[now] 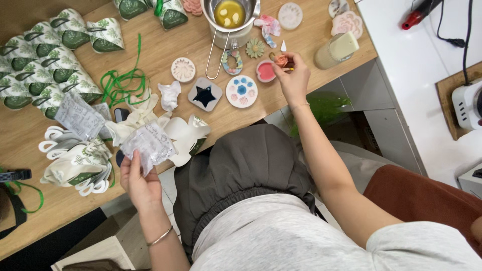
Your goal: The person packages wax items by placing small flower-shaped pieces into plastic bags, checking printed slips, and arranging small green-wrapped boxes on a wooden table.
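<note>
Item: clear printed pouch point(149, 145), pinched in my left hand point(138, 180). Orange rose piece point(282, 60), pinched by my right hand point(292, 76). Metal pitcher point(249, 6): yellow liquid, pale lumps.

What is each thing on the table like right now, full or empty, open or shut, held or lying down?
Metal pot: holds yellow liquid with pale lumps.
Small clear bag: crumpled, held in left hand.
Little pink rose: pinched in right hand.
Green ribbon: loose, tangled on the table.
Green-leaf paper boxes: folded up, standing in rows.
Round dish: lying flat, holds blue and pink shapes.
</note>
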